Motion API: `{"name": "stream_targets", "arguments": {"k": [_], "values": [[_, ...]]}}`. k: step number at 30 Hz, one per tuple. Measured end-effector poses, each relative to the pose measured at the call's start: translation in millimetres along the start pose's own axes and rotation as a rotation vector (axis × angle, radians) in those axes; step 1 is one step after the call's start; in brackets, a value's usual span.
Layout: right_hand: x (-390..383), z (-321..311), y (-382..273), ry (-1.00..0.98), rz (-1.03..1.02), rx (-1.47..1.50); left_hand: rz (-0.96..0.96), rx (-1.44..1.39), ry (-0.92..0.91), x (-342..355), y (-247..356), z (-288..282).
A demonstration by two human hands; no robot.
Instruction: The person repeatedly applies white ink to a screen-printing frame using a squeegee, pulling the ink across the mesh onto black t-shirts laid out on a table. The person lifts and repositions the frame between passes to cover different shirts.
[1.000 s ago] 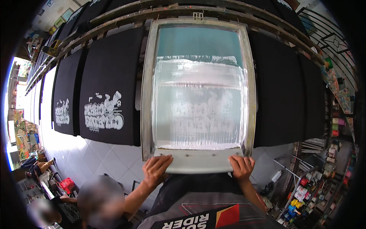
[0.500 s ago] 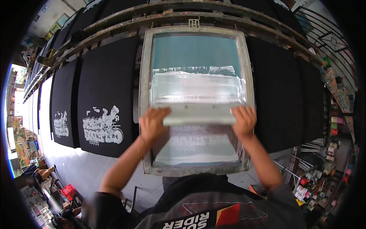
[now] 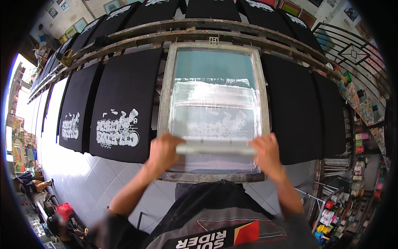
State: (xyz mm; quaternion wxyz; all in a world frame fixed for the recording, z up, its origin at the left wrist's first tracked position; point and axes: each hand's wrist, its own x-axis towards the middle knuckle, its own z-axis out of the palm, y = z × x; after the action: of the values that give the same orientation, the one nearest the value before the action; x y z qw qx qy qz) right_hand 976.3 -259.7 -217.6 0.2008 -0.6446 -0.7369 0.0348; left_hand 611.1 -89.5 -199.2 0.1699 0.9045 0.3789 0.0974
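While squeegee (image 3: 216, 148) lies between both grips (image 3: 164, 150) (image 3: 267, 150), across screen (image 3: 214, 64)

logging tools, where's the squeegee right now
In the head view, the squeegee is just right of centre, low on the framed screen, between left hand and right hand.

The blurred squeegee (image 3: 215, 147) hides a strip of the screen (image 3: 213, 64); the lower edge crops the shirt (image 3: 219, 211).

My head-worn fisheye looks down and ahead, near the framed screen (image 3: 213, 65); my shirt (image 3: 219, 207) fills six o'clock, farther black garments (image 3: 212, 10) sit toward twelve.
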Motion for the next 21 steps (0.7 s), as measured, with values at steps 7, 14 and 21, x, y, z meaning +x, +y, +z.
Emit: {"name": "stream_targets", "arguments": {"k": [7,14,21], "values": [[-112,46,-60,0.224,0.024,-0.112,0.188,0.05,0.089,-118,33,42],[-123,50,-55,0.086,0.015,0.058,0.193,-0.054,0.073,-118,35,40],[-127,49,-62,0.073,0.063,0.163,0.162,-0.051,0.044,-122,40,41]]}}
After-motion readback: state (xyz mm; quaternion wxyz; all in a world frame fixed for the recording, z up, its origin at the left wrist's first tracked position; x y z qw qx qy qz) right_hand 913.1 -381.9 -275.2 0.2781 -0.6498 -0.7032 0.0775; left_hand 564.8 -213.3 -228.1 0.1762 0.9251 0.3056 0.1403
